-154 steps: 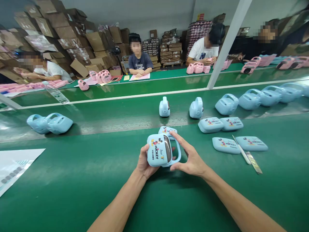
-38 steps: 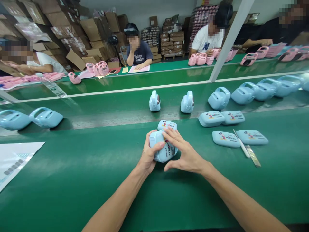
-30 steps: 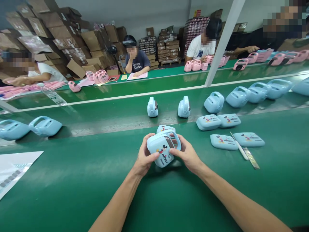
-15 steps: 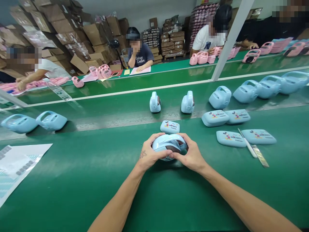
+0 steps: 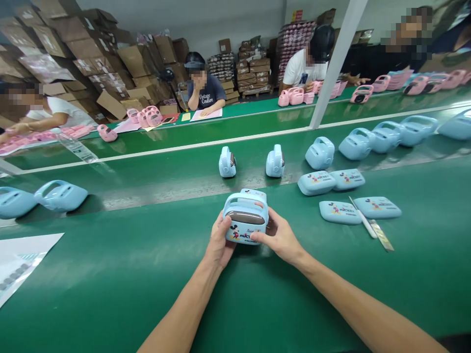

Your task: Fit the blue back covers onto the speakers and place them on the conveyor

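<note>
At the far left, a white printed sheet (image 5: 27, 264) is lying on the green table (image 5: 110, 284), running out of view. Beyond it, a pair of blue cases (image 5: 66, 196) with handles is lying tilted, the farther-left one being cut off by the edge. Behind those, a clear bottle (image 5: 79, 148) is lying slantwise. Across the way, a person in a dark T-shirt (image 5: 208, 95) is sitting with their head propped on one hand.

Near the middle, the left hand (image 5: 218, 242) is gripping one end of a blue handled case (image 5: 246, 218), its thumb pressing the front corner. The right hand (image 5: 283, 238) is clamping the other end, thumb lying over the lettering; so each grip is closing on this case, whose handle is pointing up. A flat printed piece (image 5: 253, 193) is showing just behind it, partly hidden. Farther back, two upright cases (image 5: 275, 162) are standing apart, side-on.

To the right, four flat covers (image 5: 316, 182) are lying in two pairs. A white pointed tool (image 5: 368, 226) is resting between the nearer two, a shiny strip (image 5: 381, 235) lying beside it. Behind, a row of blue cases is stretching rightward.
</note>
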`<state>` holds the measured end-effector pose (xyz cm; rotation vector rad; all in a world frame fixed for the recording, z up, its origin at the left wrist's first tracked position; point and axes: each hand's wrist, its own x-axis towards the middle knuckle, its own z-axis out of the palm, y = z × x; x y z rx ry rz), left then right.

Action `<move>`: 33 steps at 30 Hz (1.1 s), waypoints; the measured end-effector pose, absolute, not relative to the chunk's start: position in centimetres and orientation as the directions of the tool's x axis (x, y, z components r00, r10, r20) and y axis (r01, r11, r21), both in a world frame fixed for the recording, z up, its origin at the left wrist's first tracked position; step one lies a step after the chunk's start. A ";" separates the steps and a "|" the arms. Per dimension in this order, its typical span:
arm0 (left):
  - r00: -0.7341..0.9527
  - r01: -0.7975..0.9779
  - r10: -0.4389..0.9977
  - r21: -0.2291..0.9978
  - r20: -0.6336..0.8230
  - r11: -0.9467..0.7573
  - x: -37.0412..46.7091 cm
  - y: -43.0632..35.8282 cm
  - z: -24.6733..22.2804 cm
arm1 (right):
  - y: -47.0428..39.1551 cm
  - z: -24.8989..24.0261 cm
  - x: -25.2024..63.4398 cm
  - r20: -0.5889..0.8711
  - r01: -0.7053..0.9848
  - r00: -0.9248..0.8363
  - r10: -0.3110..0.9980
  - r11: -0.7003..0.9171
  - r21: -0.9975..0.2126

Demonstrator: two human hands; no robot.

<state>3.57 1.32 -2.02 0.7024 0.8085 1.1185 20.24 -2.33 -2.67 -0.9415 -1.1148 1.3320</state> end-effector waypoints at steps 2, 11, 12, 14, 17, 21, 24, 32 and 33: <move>0.278 -0.427 0.948 0.863 -0.158 0.270 3.1 1.7 -2.0 | -2.2 -2.4 20.7 0.099 -0.209 -0.070 0.993 0.083 -0.974; 0.223 -0.107 0.972 0.990 -0.066 0.092 3.5 1.3 -2.4 | -1.7 -2.2 22.4 0.244 -0.087 -0.072 0.967 0.237 -0.968; 0.197 -0.053 0.979 0.996 -0.056 0.068 4.0 0.9 -2.6 | -1.5 -2.6 22.4 0.237 -0.069 -0.032 0.971 0.235 -0.970; 0.164 0.041 0.985 0.998 -0.047 0.041 4.9 0.2 -2.9 | -1.3 -3.4 22.4 0.199 -0.014 0.088 0.976 0.201 -0.979; 0.192 0.130 0.980 0.991 -0.051 0.026 5.5 -0.4 -2.8 | -1.1 -4.6 22.2 0.165 0.046 0.223 0.961 0.158 -0.986; 0.295 0.216 0.954 0.976 -0.052 -0.013 5.3 -0.5 -2.0 | -1.3 -5.0 22.1 0.210 0.149 0.272 0.939 0.174 -0.973; 0.251 0.262 0.968 0.964 -0.022 -0.046 5.4 -0.6 -1.9 | -1.2 -4.9 22.2 0.215 0.189 0.302 0.929 0.163 -0.968; 0.181 0.182 0.981 0.982 -0.073 0.040 5.8 -0.8 -2.0 | 0.3 -5.3 22.5 0.103 -0.044 0.204 0.974 0.114 -0.992; 0.165 0.096 0.981 0.992 -0.097 0.082 5.4 -0.4 -1.9 | 0.4 -5.3 22.8 0.097 -0.098 0.200 0.975 0.119 -0.988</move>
